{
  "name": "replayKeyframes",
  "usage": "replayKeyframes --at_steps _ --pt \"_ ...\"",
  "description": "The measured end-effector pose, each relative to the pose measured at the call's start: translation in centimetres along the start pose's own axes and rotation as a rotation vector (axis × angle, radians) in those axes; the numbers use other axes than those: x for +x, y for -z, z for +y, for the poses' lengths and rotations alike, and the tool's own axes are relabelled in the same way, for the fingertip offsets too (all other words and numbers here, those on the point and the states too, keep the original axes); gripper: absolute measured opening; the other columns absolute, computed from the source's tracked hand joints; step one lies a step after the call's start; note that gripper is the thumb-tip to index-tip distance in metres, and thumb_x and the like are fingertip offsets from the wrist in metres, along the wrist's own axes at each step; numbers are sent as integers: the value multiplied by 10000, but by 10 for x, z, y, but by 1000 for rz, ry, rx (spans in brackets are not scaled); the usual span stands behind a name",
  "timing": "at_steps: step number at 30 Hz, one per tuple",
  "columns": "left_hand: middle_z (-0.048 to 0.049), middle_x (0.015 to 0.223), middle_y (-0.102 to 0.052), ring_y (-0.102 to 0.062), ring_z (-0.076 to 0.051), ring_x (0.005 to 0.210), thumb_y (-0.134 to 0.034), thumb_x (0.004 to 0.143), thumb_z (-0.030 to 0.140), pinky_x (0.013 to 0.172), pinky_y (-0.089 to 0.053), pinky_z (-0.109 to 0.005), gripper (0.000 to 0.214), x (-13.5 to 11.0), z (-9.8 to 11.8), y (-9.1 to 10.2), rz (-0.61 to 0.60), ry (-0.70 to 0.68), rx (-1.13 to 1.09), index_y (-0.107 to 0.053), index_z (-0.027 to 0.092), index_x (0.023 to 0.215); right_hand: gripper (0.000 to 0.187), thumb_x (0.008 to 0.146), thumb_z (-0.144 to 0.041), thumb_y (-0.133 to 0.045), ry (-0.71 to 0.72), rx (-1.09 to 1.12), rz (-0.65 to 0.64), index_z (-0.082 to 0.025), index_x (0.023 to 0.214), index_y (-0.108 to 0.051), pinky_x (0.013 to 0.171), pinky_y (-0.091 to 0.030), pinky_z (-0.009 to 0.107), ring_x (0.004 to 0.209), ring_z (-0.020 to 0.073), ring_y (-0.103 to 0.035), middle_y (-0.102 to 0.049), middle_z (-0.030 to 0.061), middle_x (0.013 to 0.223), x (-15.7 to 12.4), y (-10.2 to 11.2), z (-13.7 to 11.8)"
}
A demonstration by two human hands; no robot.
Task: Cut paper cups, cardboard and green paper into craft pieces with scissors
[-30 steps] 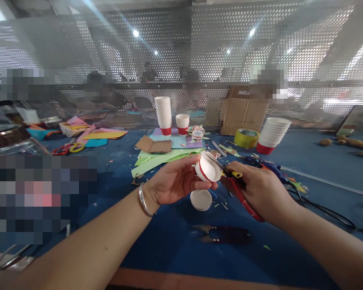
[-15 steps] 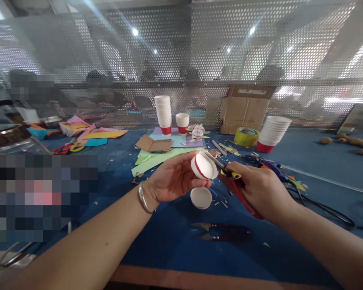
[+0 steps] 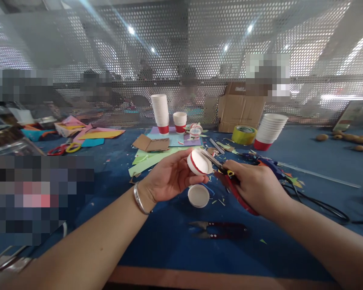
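Note:
A cut-down paper cup bottom, white with a red band, rests in the curled fingers of my left hand, its open side tilted toward me. My right hand grips red-handled scissors; their blades lie at the cup's upper right rim. Just below my left fingers, a second white cup piece sits on the blue table. Nearer to me are thread snips, lying with their blades spread to the left.
Paper cup stacks stand at the back and right. Yellow tape, a cardboard box, a blue glue gun with black cable and coloured paper surround the work area. Other scissors lie left.
The view has shifted slightly, so everything sits a little further left. My left hand still holds the cup piece, and the scissors stay at its rim.

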State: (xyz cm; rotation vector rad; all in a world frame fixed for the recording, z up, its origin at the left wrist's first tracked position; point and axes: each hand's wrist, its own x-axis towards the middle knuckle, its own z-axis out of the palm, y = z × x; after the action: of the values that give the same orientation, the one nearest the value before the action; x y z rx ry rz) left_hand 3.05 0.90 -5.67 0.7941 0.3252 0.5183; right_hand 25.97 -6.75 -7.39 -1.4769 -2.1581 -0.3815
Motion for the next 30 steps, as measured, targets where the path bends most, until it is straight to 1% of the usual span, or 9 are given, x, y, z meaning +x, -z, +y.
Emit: replayKeyframes --at_steps 3,7,10,13,16,20,23,26,30 --pt "-123 920 -774 -776 -232 841 -649 926 340 721 -626 -189 324 -1 -1 -4 47 -102 49 -664 68 1102 260 971 -385 -522 -34 -48 9 -198 878 -676 506 -315 265 512 159 -611 -672 5 604 2 -2 2" --pt "-88 921 -768 -775 -215 851 -694 894 216 722 -624 -180 220 -3 -3 -8 99 -201 106 -655 103 1079 316 982 -422 -501 -60 -53 14 -193 829 -657 495 -291 273 491 155 -589 -642 0 574 4 -1 1" --pt "-88 894 -766 -775 -211 826 -714 879 230 691 -622 -167 223 -3 -4 -7 101 -199 89 -651 100 1048 340 977 -455 -502 -74 -36 32 -188 829 -653 494 -287 273 494 157 -590 -633 2 573 4 -1 -1" --pt "-90 873 -764 -773 -199 790 -737 860 256 663 -617 -154 285 -2 -4 -7 82 -190 91 -643 93 1073 319 964 -461 -523 -79 -6 51 -195 861 -666 500 -293 270 507 157 -595 -646 1 595 4 -1 -2" --pt "-92 905 -763 -768 -186 771 -753 841 254 660 -614 -151 323 -3 -3 -7 52 -204 129 -632 100 1098 281 947 -447 -549 -74 15 56 -202 880 -669 505 -299 264 508 151 -578 -646 -2 602 3 -1 -2" --pt "-82 953 -753 -768 -189 805 -759 828 232 671 -608 -153 322 -5 -3 -8 58 -212 164 -607 131 1094 263 937 -443 -565 -80 46 48 -203 868 -651 502 -303 256 502 143 -550 -637 -3 600 2 0 -2" --pt "-78 993 -735 -761 -183 814 -761 818 214 683 -606 -170 341 -5 -6 -9 49 -194 192 -592 142 1105 274 937 -464 -567 -85 88 42 -208 874 -643 496 -306 251 486 132 -521 -652 -2 627 1 2 -3" --pt "-82 984 -723 -752 -181 817 -763 814 225 698 -603 -193 343 -4 -9 -10 11 -157 219 -586 138 1095 255 933 -453 -565 -84 108 27 -213 893 -642 500 -309 253 508 139 -539 -674 9 673 2 4 -4" --pt "-95 983 -731 -757 -190 812 -786 799 260 676 -591 -184 374 -1 -12 -9 4 -134 195 -578 136 1084 259 947 -422 -516 -84 101 18 -212 840 -626 503 -306 258 501 149 -544 -644 6 621 2 5 -3"
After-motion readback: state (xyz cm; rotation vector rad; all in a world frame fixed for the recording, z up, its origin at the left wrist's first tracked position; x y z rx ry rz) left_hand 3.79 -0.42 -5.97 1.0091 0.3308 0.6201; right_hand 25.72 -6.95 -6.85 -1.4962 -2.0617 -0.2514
